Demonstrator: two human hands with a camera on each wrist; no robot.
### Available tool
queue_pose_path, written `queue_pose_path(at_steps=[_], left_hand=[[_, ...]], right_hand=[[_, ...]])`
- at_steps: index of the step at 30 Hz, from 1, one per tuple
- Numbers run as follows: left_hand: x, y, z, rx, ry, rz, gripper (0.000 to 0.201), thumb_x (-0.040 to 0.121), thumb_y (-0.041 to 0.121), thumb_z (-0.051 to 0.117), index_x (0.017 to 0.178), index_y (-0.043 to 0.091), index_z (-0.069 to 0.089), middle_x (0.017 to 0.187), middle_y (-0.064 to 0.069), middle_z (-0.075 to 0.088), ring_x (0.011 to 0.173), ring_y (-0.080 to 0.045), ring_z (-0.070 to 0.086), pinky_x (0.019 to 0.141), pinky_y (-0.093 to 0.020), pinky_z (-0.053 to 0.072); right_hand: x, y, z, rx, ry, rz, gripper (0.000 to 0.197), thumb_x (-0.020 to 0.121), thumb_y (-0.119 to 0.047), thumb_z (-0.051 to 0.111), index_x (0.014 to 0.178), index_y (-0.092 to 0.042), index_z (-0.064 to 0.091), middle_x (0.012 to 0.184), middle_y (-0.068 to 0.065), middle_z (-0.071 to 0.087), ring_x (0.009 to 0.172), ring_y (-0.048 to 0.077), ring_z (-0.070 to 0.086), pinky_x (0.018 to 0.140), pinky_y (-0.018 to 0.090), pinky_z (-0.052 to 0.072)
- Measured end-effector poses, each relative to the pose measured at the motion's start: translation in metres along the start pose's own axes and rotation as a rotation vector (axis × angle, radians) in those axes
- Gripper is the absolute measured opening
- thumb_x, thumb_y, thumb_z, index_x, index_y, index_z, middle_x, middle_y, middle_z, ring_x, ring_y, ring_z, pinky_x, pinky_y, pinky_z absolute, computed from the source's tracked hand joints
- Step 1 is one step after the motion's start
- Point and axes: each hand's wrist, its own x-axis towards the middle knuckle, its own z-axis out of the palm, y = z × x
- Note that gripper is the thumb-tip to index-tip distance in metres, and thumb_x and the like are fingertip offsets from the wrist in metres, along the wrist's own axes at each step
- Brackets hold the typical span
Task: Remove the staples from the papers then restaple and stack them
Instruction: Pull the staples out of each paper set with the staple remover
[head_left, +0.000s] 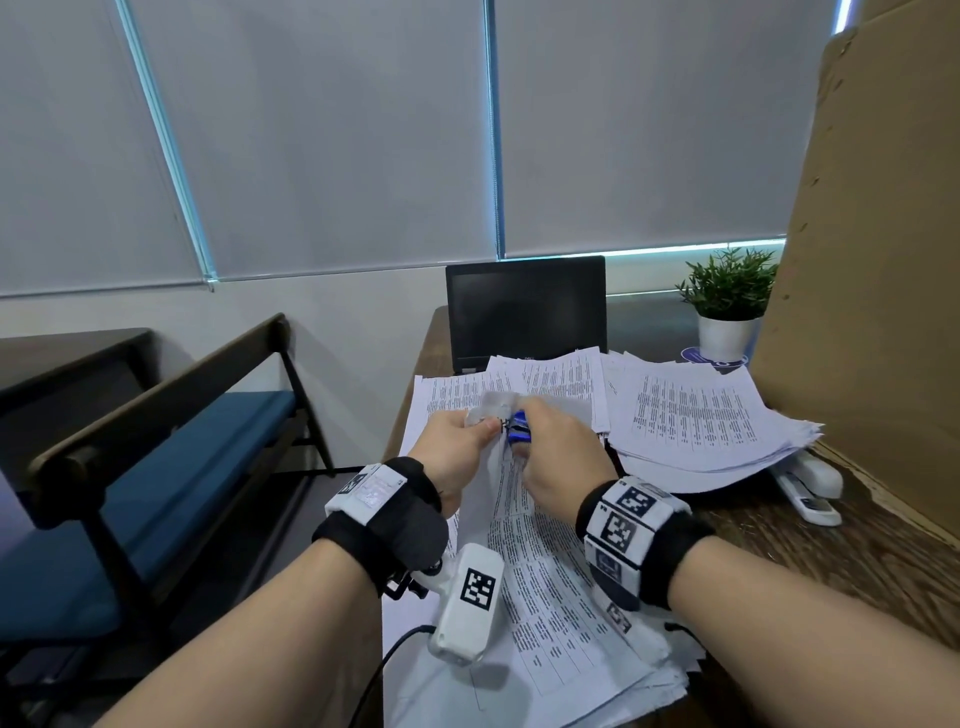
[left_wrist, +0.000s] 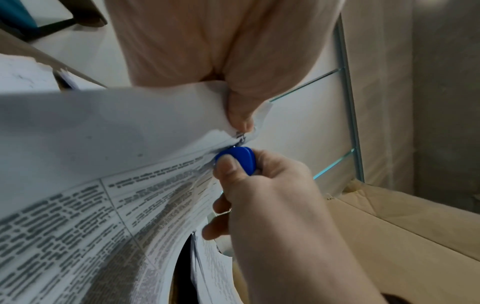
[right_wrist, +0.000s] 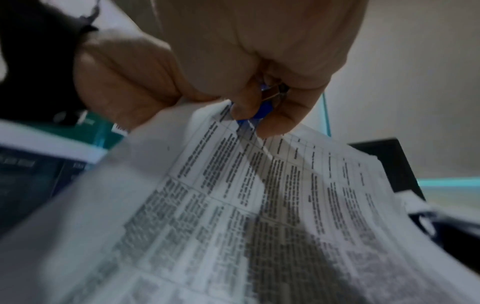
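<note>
My left hand (head_left: 457, 441) pinches the top corner of a stapled set of printed papers (head_left: 524, 551) and lifts it off the desk. My right hand (head_left: 550, 452) grips a blue staple remover (head_left: 518, 430) whose jaws bite at that corner. The left wrist view shows the left thumb (left_wrist: 239, 115) pressing the paper corner (left_wrist: 241, 137) just above the blue remover (left_wrist: 240, 158). In the right wrist view the remover (right_wrist: 259, 111) sits between thumb and fingers at the papers' (right_wrist: 233, 205) edge. The staple itself is too small to make out.
Loose printed sheets (head_left: 696, 415) pile up on the wooden desk (head_left: 831, 561), partly over a white stapler (head_left: 810, 493). A dark laptop (head_left: 527, 312), a potted plant (head_left: 727, 301) and a cardboard sheet (head_left: 872, 260) stand behind. A blue-cushioned bench (head_left: 156, 467) is left.
</note>
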Motion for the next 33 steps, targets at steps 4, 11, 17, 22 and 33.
queue_pose_path(at_steps=[4, 11, 17, 22, 33], left_hand=[[0.000, -0.004, -0.005, -0.025, -0.001, -0.023, 0.017, 0.099, 0.008, 0.050, 0.095, -0.002, 0.063, 0.101, -0.025, 0.062, 0.096, -0.034, 0.058, 0.103, -0.058, 0.041], [-0.001, -0.008, -0.009, -0.010, -0.018, -0.036, 0.018, 0.099, 0.006, 0.049, 0.093, -0.001, 0.064, 0.095, -0.020, 0.066, 0.096, -0.033, 0.062, 0.102, -0.054, 0.045], [0.000, -0.007, -0.009, -0.023, 0.003, -0.039, 0.017, 0.098, 0.007, 0.051, 0.091, -0.002, 0.064, 0.102, -0.025, 0.065, 0.108, -0.043, 0.060, 0.105, -0.058, 0.040], [-0.001, -0.005, -0.008, -0.037, 0.007, -0.043, 0.018, 0.099, 0.005, 0.049, 0.089, -0.001, 0.063, 0.092, -0.023, 0.065, 0.093, -0.034, 0.060, 0.102, -0.058, 0.043], [0.004, -0.007, -0.014, -0.081, 0.053, -0.076, 0.017, 0.098, 0.006, 0.051, 0.102, -0.004, 0.063, 0.102, -0.025, 0.065, 0.096, -0.036, 0.062, 0.100, -0.060, 0.044]], right_hand=[[0.005, 0.005, 0.003, 0.220, -0.016, 0.116, 0.012, 0.094, -0.014, 0.057, 0.104, -0.012, 0.052, 0.092, 0.006, 0.059, 0.081, 0.022, 0.056, 0.070, 0.029, 0.042], [0.012, 0.014, 0.004, 0.477, -0.131, 0.220, 0.003, 0.096, -0.014, 0.057, 0.098, -0.012, 0.057, 0.085, 0.007, 0.058, 0.067, 0.019, 0.057, 0.061, 0.033, 0.054], [0.010, 0.012, 0.005, 0.919, -0.202, 0.449, 0.010, 0.100, -0.007, 0.049, 0.096, -0.007, 0.059, 0.078, 0.010, 0.058, 0.052, 0.013, 0.047, 0.043, 0.021, 0.044], [0.007, 0.006, 0.002, 1.175, -0.229, 0.598, 0.018, 0.102, -0.007, 0.046, 0.088, -0.006, 0.057, 0.075, 0.008, 0.054, 0.053, 0.010, 0.037, 0.039, 0.016, 0.037], [0.007, 0.002, 0.007, 1.636, -0.249, 0.792, 0.018, 0.104, -0.014, 0.042, 0.089, -0.007, 0.050, 0.074, 0.007, 0.050, 0.043, 0.006, 0.027, 0.030, 0.013, 0.024]])
